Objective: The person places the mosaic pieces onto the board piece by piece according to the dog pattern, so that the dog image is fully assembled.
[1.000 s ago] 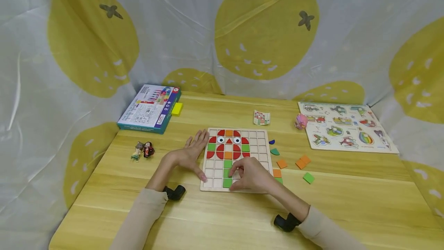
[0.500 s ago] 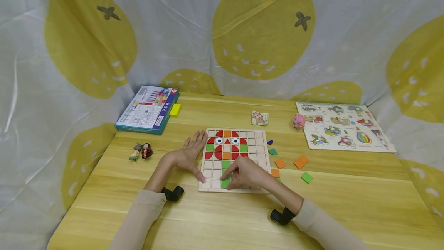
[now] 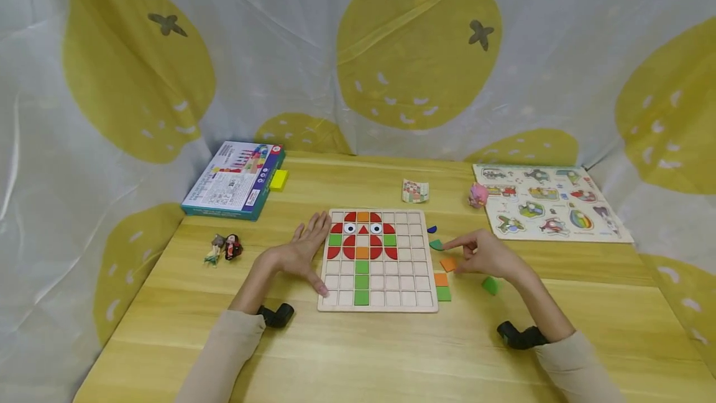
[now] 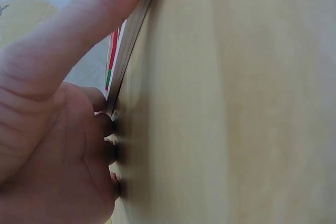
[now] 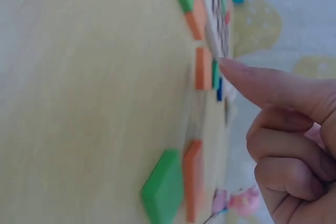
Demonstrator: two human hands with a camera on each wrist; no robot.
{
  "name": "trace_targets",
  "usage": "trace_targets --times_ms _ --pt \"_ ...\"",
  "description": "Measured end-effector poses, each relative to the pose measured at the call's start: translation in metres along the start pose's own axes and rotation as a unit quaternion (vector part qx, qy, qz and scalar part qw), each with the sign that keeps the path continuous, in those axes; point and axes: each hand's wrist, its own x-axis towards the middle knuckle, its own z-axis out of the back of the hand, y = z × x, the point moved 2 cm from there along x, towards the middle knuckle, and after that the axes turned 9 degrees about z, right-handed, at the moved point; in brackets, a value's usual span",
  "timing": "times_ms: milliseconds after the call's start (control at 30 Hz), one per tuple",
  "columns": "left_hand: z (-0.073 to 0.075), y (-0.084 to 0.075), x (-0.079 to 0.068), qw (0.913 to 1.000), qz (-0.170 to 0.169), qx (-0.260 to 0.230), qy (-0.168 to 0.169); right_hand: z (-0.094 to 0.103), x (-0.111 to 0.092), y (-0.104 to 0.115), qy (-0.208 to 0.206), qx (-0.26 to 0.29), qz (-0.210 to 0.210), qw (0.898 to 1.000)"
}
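In the head view, my left hand [image 3: 299,259] is spread along the left edge of the wooden grid board [image 3: 401,264]. Its thumb lies on the near left corner; the left wrist view shows the fingertips down by the board's side. Red, green and orange pieces form a face with two eyes, above a column of green square tiles [image 3: 362,282]. To the right of the board, my right hand [image 3: 489,255] reaches its index fingertip to a teal quarter-round piece [image 3: 436,245]. Its thumb is close to an orange square tile [image 3: 447,264]. I see nothing gripped in that hand.
An orange tile [image 3: 441,279] and a green tile [image 3: 444,294] lie against the board. Another green tile [image 5: 163,187] lies near the right wrist. A blue piece [image 3: 432,229], pattern card [image 3: 415,191], pink toy [image 3: 478,195], puzzle board [image 3: 550,207], box [image 3: 235,179] and small figures [image 3: 225,249] stand around.
My right hand has left the green column on the board and moved right to the loose pieces. The green column now shows in full. My left hand stays at the board's left edge.
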Motion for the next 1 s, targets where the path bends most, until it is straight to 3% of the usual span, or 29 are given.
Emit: trace_targets --times_ms 133,233,533,700,833,1000 --pt "0.001 0.001 -0.004 1.0 0.005 0.003 0.0 0.003 -0.003 -0.011 0.032 0.047 -0.009 0.998" --pt "0.002 0.0 -0.004 1.0 0.002 0.004 -0.004 0.002 -0.001 -0.012 0.033 0.061 -0.015 0.997" --pt "-0.001 0.0 0.0 1.0 -0.004 0.004 -0.006 0.006 -0.006 -0.018 0.0 -0.015 -0.042 0.999" --pt "0.0 0.0 0.0 0.9999 -0.005 0.005 -0.008 0.003 -0.004 -0.012 -0.021 -0.029 -0.031 0.999" --pt "0.001 0.0 -0.001 1.0 -0.002 0.003 -0.004 -0.012 0.008 0.006 -0.036 -0.005 -0.026 0.999" --pt "-0.002 0.002 -0.001 1.0 -0.004 -0.001 -0.005 -0.05 0.034 0.035 -0.032 0.017 -0.021 0.999"
